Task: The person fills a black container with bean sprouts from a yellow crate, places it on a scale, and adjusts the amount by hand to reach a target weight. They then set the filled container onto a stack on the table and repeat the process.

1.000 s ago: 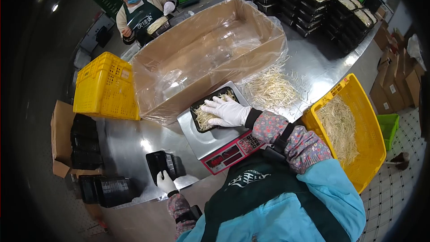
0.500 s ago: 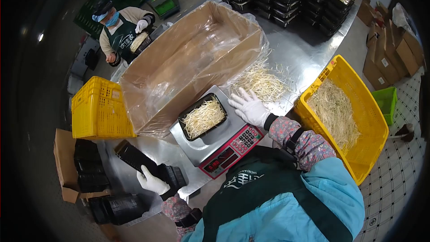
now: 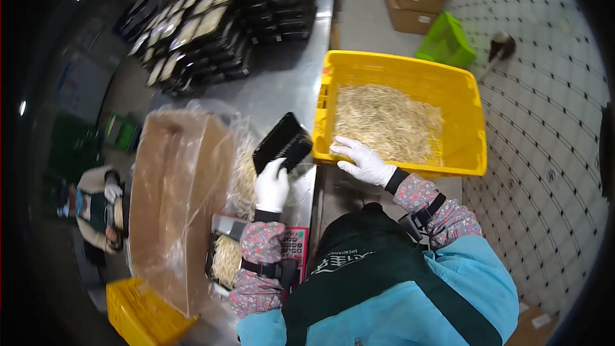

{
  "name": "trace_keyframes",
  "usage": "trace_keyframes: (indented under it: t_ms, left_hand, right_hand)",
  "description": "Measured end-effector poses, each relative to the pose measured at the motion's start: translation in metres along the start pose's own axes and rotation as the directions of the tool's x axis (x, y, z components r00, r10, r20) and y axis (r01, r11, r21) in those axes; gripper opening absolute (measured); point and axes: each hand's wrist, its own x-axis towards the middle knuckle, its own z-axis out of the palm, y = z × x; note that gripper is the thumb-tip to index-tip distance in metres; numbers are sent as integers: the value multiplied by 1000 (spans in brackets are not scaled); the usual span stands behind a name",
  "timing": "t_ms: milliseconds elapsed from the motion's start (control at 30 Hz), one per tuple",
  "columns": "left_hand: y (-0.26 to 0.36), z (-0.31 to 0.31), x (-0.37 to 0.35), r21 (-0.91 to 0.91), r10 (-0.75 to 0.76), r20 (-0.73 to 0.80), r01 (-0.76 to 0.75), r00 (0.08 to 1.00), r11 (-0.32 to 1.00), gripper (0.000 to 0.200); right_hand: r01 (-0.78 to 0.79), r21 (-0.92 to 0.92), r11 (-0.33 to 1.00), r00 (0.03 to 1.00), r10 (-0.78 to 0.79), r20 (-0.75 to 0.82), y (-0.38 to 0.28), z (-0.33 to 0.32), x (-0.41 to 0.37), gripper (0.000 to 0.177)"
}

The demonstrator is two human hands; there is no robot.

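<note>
My left hand (image 3: 272,188), in a white glove, grips the near edge of a black plastic tray (image 3: 282,143). It tilts this tray beside the left wall of a yellow crate (image 3: 462,118). Pale bean sprouts (image 3: 387,122) fill the crate's bottom. Over the crate's near rim lies my right hand (image 3: 366,164), gloved, fingers spread, fingertips at the sprouts' edge. Below my left forearm, a filled tray of sprouts (image 3: 227,260) sits on the scale (image 3: 295,243), both partly covered by the sleeve. Loose sprouts (image 3: 243,176) are heaped on the table left of the held tray.
A plastic-lined cardboard box (image 3: 182,186) stands at left, with another yellow crate (image 3: 144,314) below it. Stacks of packed trays (image 3: 218,32) occupy the far table. A co-worker (image 3: 96,208) handles a tray at far left. A green bin (image 3: 446,41) stands behind the crate.
The view has turned to the right. My left hand has carried a black tray from the stacked trays to beside the yellow crate. My right hand has moved from beside the scale to the crate.
</note>
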Motion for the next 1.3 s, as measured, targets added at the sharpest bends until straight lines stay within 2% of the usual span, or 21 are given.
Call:
trace_keyframes:
  t_ms: [100, 200, 267, 300, 333, 400, 467, 533, 700, 767, 867, 900, 933, 1000, 1033, 1067, 1133, 1200, 1233, 1267, 1300]
  left_hand:
    - [-58, 49, 48, 230, 98, 59, -109, 993, 967, 25]
    - [-100, 67, 83, 445, -115, 300, -32, 947, 895, 39]
    - [-54, 68, 91, 572, 60, 189, -160, 980, 804, 59]
    - [-34, 72, 99, 458, 71, 218, -166, 973, 873, 76]
    - [-5, 76, 109, 377, 169, 224, -245, 960, 893, 77]
    - [37, 101, 119, -9, 215, 348, -226, 912, 974, 80]
    - [70, 136, 117, -95, 319, 514, -317, 797, 944, 86]
    - [91, 170, 123, -102, 315, 711, -352, 629, 931, 96]
    - [64, 250, 141, 65, 74, 948, -413, 310, 908, 130]
    - [61, 268, 143, 128, -33, 973, -417, 228, 900, 133]
    - [48, 288, 128, 93, 24, 961, -404, 276, 910, 124]
    - [47, 294, 125, 191, -79, 957, -402, 279, 895, 101]
    - [43, 293, 125, 181, -30, 937, -411, 348, 894, 72]
    - [38, 287, 137, 136, 6, 918, -329, 396, 935, 56]
    - [42, 284, 148, 141, 1, 920, -332, 393, 933, 55]
    - [46, 284, 163, 189, -95, 946, -290, 310, 938, 63]
    - [46, 288, 191, 128, -57, 975, -336, 213, 933, 75]
    - [27, 305, 214, 110, -50, 984, -365, 170, 924, 87]
    - [23, 312, 225, 100, -37, 976, -294, 213, 951, 91]
    - [12, 328, 228, 94, -4, 943, -254, 333, 963, 94]
    - [5, 343, 230, 118, -6, 890, -219, 455, 968, 93]
  right_hand:
    - [-213, -46, 976, 962, 201, -182, 45, -66, -43, 46]
    - [-456, -16, 890, 831, 420, -365, 96, -131, -93, 48]
    - [-591, -33, 806, 729, 516, -450, 139, -158, -128, 50]
    - [-676, -58, 734, 685, 599, -415, 155, -171, -140, 62]
    - [-707, -74, 704, 674, 638, -373, 169, -176, -141, 67]
    - [-757, -111, 643, 644, 709, -287, 193, -178, -138, 76]
    - [-711, -186, 678, 696, 717, -44, 207, -159, -115, 93]
    - [-556, -245, 794, 782, 600, 171, 207, -129, -87, 101]
    - [-109, -370, 923, 853, 278, 442, 186, -47, -48, 111]
    - [-42, -413, 910, 845, 253, 472, 174, -41, -37, 97]
    - [-101, -297, 950, 866, 231, 444, 197, -14, -37, 74]
    - [-140, -222, 965, 867, 228, 443, 202, -12, -35, 68]
    - [-173, -161, 972, 890, 224, 397, 209, -13, -37, 63]
    - [-228, -39, 973, 926, 229, 300, 228, -24, -45, 52]
    - [-374, 78, 924, 875, 323, 361, 231, -46, -41, 52]
    - [-388, 156, 908, 873, 307, 379, 240, -67, -41, 54]
    - [-252, 212, 944, 956, 210, 202, 293, -73, -52, 62]
    - [-529, 103, 842, 822, 479, 308, 345, -106, -39, 73]
    - [-612, 18, 791, 773, 593, 224, 366, -111, -36, 77]
    - [-692, -58, 720, 709, 692, 132, 384, -111, -36, 82]
    - [-721, -52, 691, 678, 719, 153, 397, -119, -30, 86]
